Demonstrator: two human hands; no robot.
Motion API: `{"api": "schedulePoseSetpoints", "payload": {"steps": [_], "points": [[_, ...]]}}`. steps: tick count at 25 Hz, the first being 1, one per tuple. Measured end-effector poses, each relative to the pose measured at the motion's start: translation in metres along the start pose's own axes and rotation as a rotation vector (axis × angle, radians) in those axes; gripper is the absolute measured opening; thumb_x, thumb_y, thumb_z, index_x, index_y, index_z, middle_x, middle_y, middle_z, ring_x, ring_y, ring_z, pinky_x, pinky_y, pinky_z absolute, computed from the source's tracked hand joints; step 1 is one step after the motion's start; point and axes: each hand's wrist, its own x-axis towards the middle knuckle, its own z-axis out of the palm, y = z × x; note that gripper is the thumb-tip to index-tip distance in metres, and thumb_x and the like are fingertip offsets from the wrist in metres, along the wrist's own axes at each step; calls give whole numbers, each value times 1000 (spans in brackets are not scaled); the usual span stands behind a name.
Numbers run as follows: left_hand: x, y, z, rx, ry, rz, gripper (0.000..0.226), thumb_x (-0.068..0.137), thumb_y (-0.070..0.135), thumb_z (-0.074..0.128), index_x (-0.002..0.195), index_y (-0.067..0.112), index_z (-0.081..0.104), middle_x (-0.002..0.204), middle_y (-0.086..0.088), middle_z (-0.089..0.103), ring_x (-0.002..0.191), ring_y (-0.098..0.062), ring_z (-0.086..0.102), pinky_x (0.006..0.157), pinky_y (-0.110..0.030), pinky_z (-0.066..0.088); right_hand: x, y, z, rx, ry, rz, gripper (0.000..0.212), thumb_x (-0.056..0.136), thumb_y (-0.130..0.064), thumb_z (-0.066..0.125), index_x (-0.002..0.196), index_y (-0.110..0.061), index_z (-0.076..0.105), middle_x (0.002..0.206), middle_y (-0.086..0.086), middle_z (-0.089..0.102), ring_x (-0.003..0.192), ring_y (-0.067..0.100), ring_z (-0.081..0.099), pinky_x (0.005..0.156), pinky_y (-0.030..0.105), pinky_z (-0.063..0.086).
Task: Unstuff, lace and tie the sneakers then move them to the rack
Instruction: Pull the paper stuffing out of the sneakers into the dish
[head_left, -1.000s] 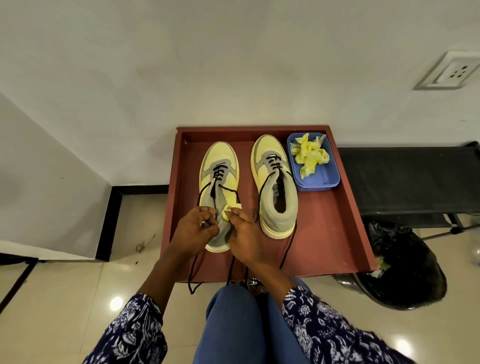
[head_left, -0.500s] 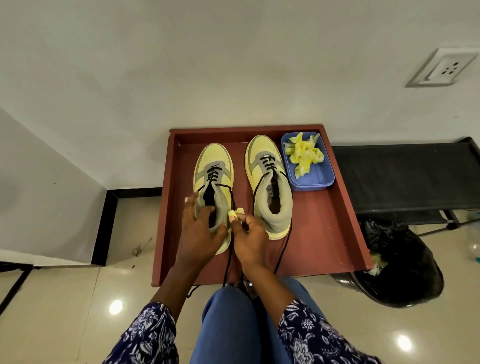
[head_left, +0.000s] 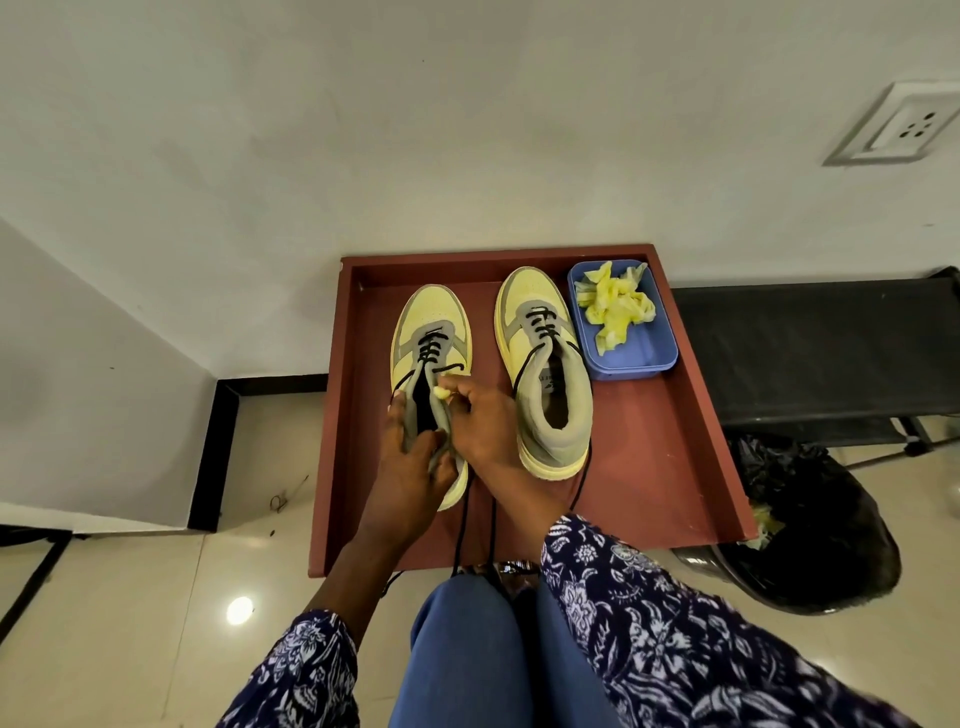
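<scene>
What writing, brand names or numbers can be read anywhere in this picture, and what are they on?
No text here can be read.
Right sneaker: a small dark print on the insole inside the opening, too small and blurred to read.
Left sneaker: no lettering shows.
Blue tray: no label shows.
Wall socket: only holes, no markings to read.

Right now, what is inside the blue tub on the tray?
The blue tub holds a loose heap of crumpled yellow paper, and the near part of its floor is bare. Anything under the heap is covered, so I cannot tell what lies there.
</scene>
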Motion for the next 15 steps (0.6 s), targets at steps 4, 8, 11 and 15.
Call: {"api": "schedulePoseSetpoints", "payload": {"steps": [4, 8, 11, 15], "points": [[-1, 2, 0, -17, 2, -8, 21, 91, 14, 55, 107, 1, 58, 154, -20, 1, 144, -32, 9, 106, -31, 28, -30, 19, -3, 46, -1, 7, 35, 85, 9, 47, 109, -6, 68, 117, 8, 66, 109, 16, 60, 90, 8, 39], [-2, 4, -2, -12, 3, -16, 26, 93, 18, 51, 112, 2, 57, 155, -15, 0, 144, -26, 8, 103, -24, 23, -47, 26, -3, 147, 24, 58, 33, 84, 11, 50, 106, -4, 69, 114, 9, 67, 101, 8, 57, 86, -2, 38], [-1, 1, -2, -7, -10, 2, 24, 91, 13, 55, 111, 1, 59, 154, -19, 3, 144, -31, 8, 106, -29, 22, -27, 16, -1, 143, 39, 41, 28, 85, 6, 54, 106, -3, 69, 114, 10, 68, 105, 14, 61, 92, 13, 43], [1, -2, 0, 2, -9, 13, 24, 89, 8, 57, 110, 0, 61, 152, -25, 7, 143, -37, 7, 109, -36, 18, 7, 0, -1, 20, -36, -36, 26, 87, -2, 56, 110, -5, 67, 117, 10, 67, 111, 20, 61, 95, 17, 40]]}}
